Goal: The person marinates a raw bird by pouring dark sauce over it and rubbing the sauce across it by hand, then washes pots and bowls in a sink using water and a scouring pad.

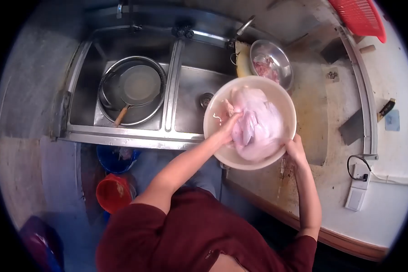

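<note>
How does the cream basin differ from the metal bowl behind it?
The cream basin looks matte; the metal bowl is silvery and shiny. The basin looks larger than the bowl. The basin holds what looks like a big plucked bird, the bowl smaller reddish meat pieces. The right hand holds the basin's rim; no hand touches the bowl. Both look round.

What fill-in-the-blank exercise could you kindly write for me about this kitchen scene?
1. The left hand touches the pale meat in the cream bowl, while the ____ grips the bowl's edge.
2. The basket at the picture's top right corner is coloured ____.
3. As pictured, of the two sink basins, the brown handle lies over the ____ one.
Missing words: right hand; red; left.
</note>
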`<action>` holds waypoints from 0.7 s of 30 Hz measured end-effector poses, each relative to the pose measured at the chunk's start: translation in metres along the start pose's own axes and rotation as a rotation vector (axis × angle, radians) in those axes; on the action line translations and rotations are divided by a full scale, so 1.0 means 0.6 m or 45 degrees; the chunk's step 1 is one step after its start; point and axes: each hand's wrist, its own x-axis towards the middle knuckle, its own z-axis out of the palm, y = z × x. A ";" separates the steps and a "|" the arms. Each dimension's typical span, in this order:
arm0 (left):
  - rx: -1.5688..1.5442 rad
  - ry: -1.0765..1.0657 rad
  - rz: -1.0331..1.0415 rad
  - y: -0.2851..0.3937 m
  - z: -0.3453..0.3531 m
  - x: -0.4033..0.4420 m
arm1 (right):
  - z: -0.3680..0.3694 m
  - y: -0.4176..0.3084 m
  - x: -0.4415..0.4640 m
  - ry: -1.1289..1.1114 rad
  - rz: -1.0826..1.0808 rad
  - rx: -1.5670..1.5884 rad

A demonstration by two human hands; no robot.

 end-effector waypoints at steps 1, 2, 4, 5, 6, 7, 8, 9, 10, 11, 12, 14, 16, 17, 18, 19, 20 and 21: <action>0.182 0.178 0.054 -0.004 -0.011 0.035 | -0.009 0.000 0.014 0.013 0.022 0.022; 0.375 0.349 0.115 0.013 0.022 0.034 | -0.021 0.008 0.028 0.027 0.041 0.046; 0.902 0.369 0.445 0.036 0.030 0.033 | -0.030 0.029 0.051 0.053 0.060 0.095; 1.129 0.390 0.635 0.039 0.009 0.051 | -0.020 0.035 0.056 0.120 0.094 0.085; 1.223 0.418 0.669 0.035 -0.012 0.066 | -0.016 0.044 0.065 0.097 0.124 0.111; 1.317 0.451 0.702 0.033 -0.029 0.077 | -0.008 0.040 0.065 0.081 0.161 0.152; 1.410 0.486 0.735 0.031 -0.047 0.089 | 0.003 0.038 0.064 0.065 0.207 0.197; 1.314 0.449 0.635 0.029 -0.063 0.099 | 0.011 0.033 0.066 0.054 0.224 0.174; 1.155 0.404 0.522 0.021 -0.078 0.109 | 0.017 0.028 0.069 0.042 0.237 0.152; 0.996 0.375 0.409 0.012 -0.095 0.118 | 0.019 0.018 0.071 0.032 0.249 0.122; 0.841 0.347 0.267 0.003 -0.110 0.128 | 0.021 0.007 0.071 0.016 0.228 0.055; 0.517 0.295 -0.009 -0.021 -0.141 0.146 | 0.023 -0.013 0.076 -0.025 0.184 -0.088; 0.257 0.198 -0.042 -0.057 -0.153 0.154 | 0.014 -0.014 0.088 -0.069 0.177 -0.173; 0.230 0.179 -0.055 -0.070 -0.158 0.155 | 0.010 -0.015 0.089 -0.091 0.170 -0.220; 0.201 0.161 -0.066 -0.082 -0.162 0.158 | 0.009 -0.020 0.089 -0.082 0.163 -0.263; 0.211 0.118 -0.071 -0.073 -0.145 0.146 | 0.010 -0.030 0.088 -0.074 0.150 -0.305; 0.187 0.100 -0.039 -0.065 -0.127 0.140 | 0.011 -0.041 0.088 -0.066 0.133 -0.344; 0.164 0.082 -0.008 -0.061 -0.107 0.133 | 0.008 -0.048 0.085 -0.079 0.100 -0.367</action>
